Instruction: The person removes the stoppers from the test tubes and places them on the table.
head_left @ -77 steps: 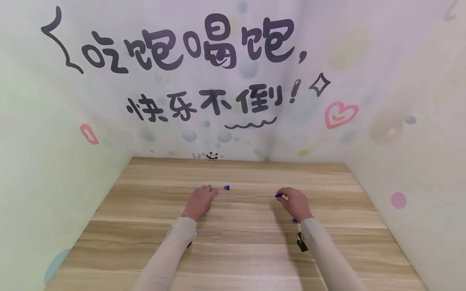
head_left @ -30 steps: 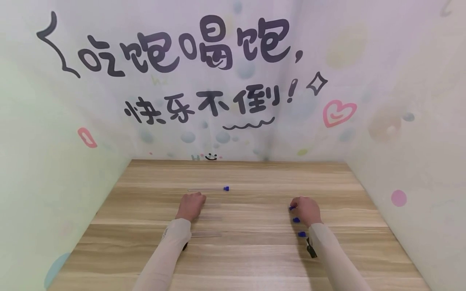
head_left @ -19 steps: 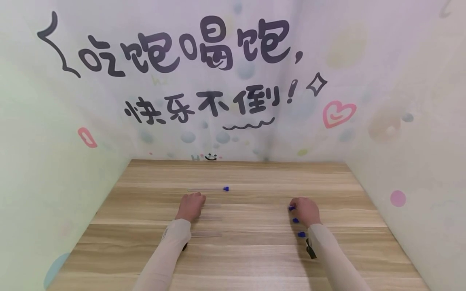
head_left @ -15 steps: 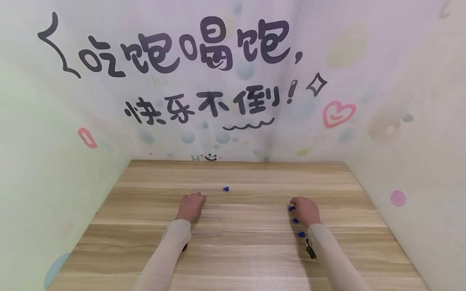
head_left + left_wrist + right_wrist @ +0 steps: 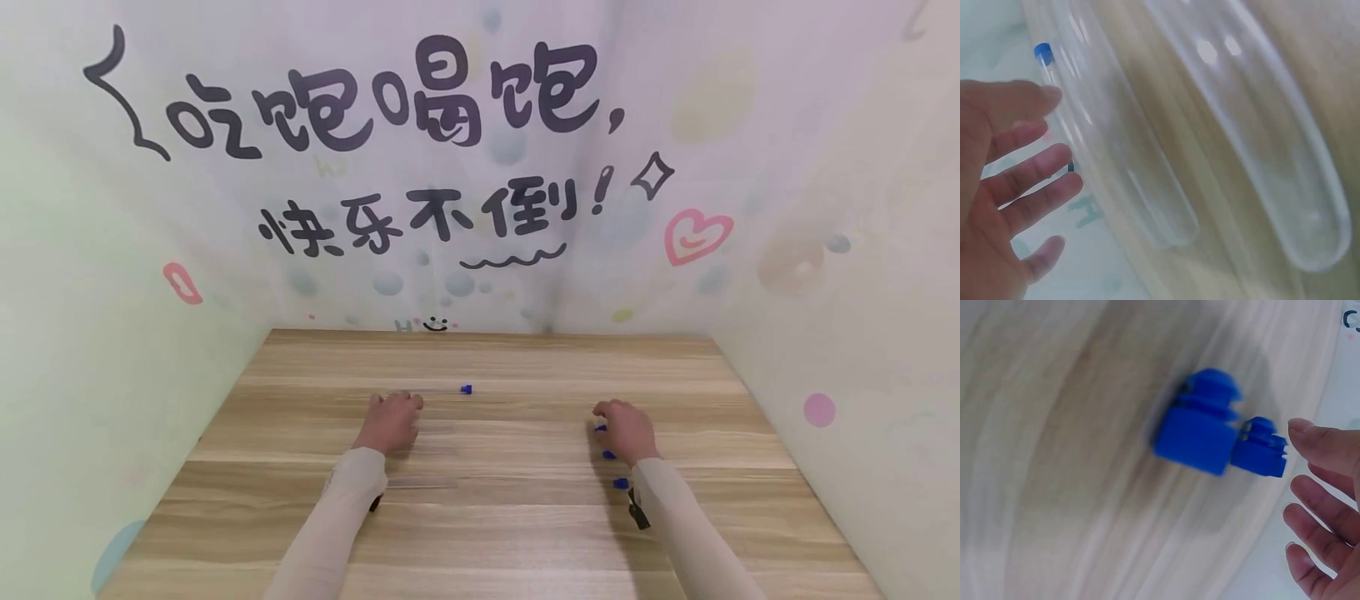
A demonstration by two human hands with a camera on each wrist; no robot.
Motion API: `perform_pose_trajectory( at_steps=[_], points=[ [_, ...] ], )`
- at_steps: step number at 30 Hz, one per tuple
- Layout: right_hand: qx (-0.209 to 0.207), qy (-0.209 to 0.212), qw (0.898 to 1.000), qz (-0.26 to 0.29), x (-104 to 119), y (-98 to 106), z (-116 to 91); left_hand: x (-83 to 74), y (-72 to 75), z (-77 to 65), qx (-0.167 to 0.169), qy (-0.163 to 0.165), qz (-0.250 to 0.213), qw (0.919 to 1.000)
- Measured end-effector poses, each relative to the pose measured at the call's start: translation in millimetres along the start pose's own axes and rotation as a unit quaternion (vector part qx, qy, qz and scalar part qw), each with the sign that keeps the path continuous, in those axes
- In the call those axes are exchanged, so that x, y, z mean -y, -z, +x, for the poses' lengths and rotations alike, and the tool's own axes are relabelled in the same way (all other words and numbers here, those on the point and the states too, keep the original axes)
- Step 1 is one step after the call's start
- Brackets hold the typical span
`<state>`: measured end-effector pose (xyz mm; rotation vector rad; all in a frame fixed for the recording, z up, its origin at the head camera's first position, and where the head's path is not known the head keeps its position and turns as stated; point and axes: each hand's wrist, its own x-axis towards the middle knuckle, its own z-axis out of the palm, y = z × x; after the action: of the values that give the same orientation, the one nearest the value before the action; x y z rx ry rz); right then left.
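Note:
My left hand, fingers spread and holding nothing, is over the left part of the table beside several clear test tubes. In the left wrist view a large tube lies nearest the camera, another tube beyond it, and one with a blue cap lies by the thumb. That capped end shows farther back in the head view. My right hand has loosely bent fingers with nothing between them. It hovers beside a loose blue cap. Two more caps, a middle one and a nearer one, lie in a row towards me.
The wood-grain table is bordered by a printed back wall and pale side walls. A dark wrist strap piece hangs below the right sleeve. The clear tubes are hard to see in the head view.
My right hand carried a blue cap rightwards, set it behind two others and has let go. My left hand came nearer from the capped tube, then spread its fingers and shifted slightly left.

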<state>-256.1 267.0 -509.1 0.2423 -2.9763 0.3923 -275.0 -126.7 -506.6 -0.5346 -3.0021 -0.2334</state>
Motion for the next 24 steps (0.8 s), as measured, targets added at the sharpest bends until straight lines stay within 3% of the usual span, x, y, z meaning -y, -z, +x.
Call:
perform_pose_trajectory(
  at_steps=[9,17,24],
  points=[
    [-0.036,0.022,0.999,-0.017,9.5,2.6,1.9,-1.4,0.6,3.4,0.0,0.008,-0.026,0.9996],
    [-0.075,0.057,0.995,-0.032,31.6,-6.8,5.9,-1.2,-1.9,4.3,-0.035,0.016,-0.017,0.9991],
    [-0.085,0.058,0.994,-0.041,44.8,-9.3,9.6,-3.6,-4.6,15.5,-0.036,0.036,-0.033,0.9982]
  ],
)
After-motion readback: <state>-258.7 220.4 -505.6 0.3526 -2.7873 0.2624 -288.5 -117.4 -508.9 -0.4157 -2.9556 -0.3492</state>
